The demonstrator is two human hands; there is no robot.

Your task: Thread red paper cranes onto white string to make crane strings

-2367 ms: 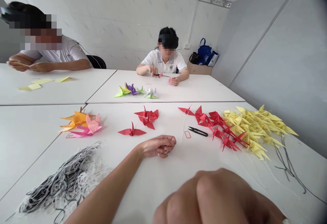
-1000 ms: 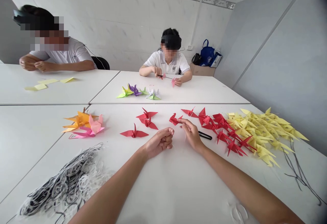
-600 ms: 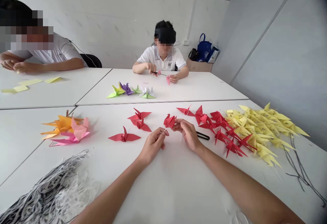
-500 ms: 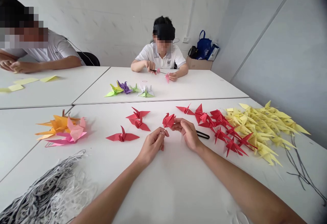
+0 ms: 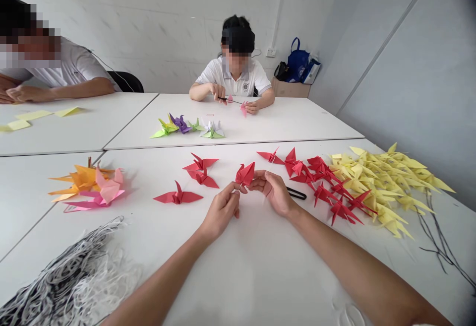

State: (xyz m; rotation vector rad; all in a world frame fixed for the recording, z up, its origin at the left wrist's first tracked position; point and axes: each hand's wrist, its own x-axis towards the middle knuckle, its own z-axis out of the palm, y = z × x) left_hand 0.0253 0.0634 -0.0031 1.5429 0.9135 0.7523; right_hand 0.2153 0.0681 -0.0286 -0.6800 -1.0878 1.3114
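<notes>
A red paper crane (image 5: 246,174) is held above the table between my hands, its pointed wing raised toward the right. My right hand (image 5: 274,193) pinches it from the right side with thumb and fingers. At the crane's lower left, my left hand (image 5: 222,209) is closed on a thin white cord (image 5: 241,186), its fingertips close under the paper. Where the cord meets the crane is too small to make out. Beside my right wrist lies a black looped handle (image 5: 296,193), its other end hidden behind that hand.
Red cranes (image 5: 178,197) lie left of my hands, more red cranes (image 5: 323,193) and yellow cranes (image 5: 386,187) to the right. Orange and pink cranes (image 5: 87,182) and tangled cords (image 5: 70,271) are at left. Two people sit across the tables; one holds a pink piece (image 5: 244,108).
The crane has turned between my fingers, so its wing now stands up to the right. My left fingertips have risen slightly against its underside. The whole view has shifted a little.
</notes>
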